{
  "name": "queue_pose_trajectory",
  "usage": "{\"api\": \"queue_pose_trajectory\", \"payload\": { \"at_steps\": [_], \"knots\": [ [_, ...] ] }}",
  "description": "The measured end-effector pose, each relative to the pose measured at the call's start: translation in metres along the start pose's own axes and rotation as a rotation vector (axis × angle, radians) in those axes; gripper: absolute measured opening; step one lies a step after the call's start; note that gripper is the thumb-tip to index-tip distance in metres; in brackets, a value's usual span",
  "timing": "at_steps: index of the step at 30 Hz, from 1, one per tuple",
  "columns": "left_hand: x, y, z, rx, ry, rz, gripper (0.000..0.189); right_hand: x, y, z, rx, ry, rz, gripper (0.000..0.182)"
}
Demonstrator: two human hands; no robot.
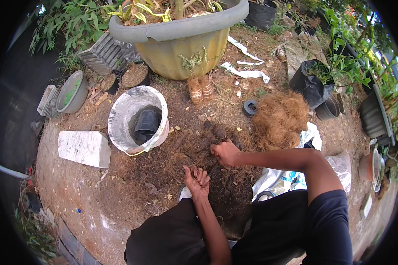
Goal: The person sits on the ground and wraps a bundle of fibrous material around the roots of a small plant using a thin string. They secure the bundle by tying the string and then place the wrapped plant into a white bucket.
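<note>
My left hand is raised over the soil in front of my left knee, palm up. Its fingers are loosely curled with the thumb apart, and nothing shows in it. My right hand reaches down to dark, fibrous soil clumps; its fingertips are hidden, so whether it grips anything is unclear. Loose brown fibre is strewn over the ground around both hands. A large heap of coconut fibre lies to the right, beyond my right forearm. Near it is a dark roll of tape.
A whitish bucket holding a black pot stands left, beside a white block. Two fibre-wrapped plant bundles lean at a big yellowish planter. White printed plastic sacking lies under my right arm. Potted plants line the right.
</note>
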State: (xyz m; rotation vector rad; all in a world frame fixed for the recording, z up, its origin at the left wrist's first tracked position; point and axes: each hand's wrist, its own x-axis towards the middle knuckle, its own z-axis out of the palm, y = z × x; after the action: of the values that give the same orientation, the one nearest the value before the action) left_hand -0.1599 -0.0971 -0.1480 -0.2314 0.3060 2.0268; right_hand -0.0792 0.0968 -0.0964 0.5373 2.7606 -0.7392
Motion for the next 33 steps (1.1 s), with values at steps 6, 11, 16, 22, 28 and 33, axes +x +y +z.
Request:
{"api": "queue_pose_trajectory", "payload": {
  "at_steps": [6, 11, 16, 22, 28, 33],
  "knots": [
    [-0.004, -0.015, 0.052, 0.143, 0.243, 0.069, 0.037, 0.006, 0.016, -0.028, 0.189, 0.528, 0.123, 0.042],
    [-0.003, -0.009, 0.038, 0.250, 0.188, 0.074, 0.027, -0.002, 0.005, -0.047, 0.009, 0.639, 0.003, 0.047],
    [-0.002, -0.007, 0.036, 0.113, 0.145, 0.026, 0.025, -0.015, 0.009, -0.022, -0.129, 0.314, -0.412, 0.042],
    [-0.008, 0.004, 0.023, 0.053, 0.169, 0.159, 0.049, -0.023, -0.001, 0.012, -0.334, -0.030, -0.707, 0.046],
    [-0.006, 0.010, 0.009, -0.014, 0.154, 0.207, 0.048, -0.036, -0.008, 0.034, -0.498, -0.104, -0.747, 0.044],
    [-0.003, 0.006, 0.030, -0.122, 0.350, 0.146, 0.041, -0.043, -0.006, 0.042, -0.504, -0.120, -0.702, 0.040]
  ]
}}
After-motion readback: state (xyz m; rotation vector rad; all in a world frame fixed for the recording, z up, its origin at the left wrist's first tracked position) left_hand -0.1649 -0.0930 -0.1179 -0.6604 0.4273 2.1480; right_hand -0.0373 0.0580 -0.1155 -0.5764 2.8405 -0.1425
